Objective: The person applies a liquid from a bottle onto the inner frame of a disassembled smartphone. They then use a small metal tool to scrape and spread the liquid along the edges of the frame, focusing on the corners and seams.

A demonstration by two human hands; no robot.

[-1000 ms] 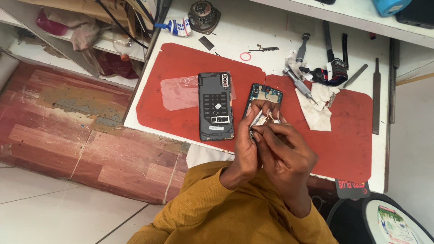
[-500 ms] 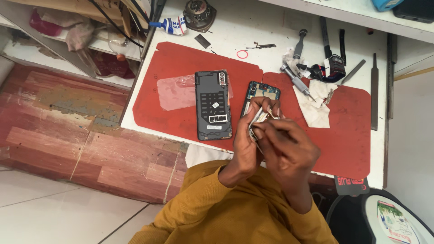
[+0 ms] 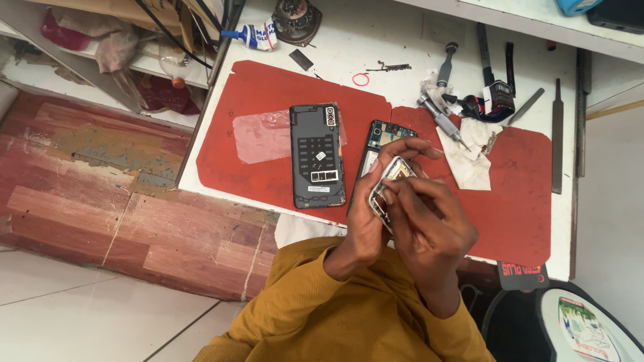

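Left hand (image 3: pixel 367 224) and right hand (image 3: pixel 429 224) both had fingers closed on a silver phone frame (image 3: pixel 389 181), held tilted just above the red mat (image 3: pixel 268 94) on the counter (image 3: pixel 396 40), beside the opened phone (image 3: pixel 384 137).

A phone repair workshop. Beyond the hands (image 3: pixel 409 214) a red work mat (image 3: pixel 268 87) carries an opened phone back (image 3: pixel 316 155) and a bare circuit board (image 3: pixel 384 134); screwdrivers (image 3: pixel 443 121), a metal file (image 3: pixel 557 134) and a glue tube (image 3: pixel 251 35) lie farther out on the white bench (image 3: pixel 402 40).
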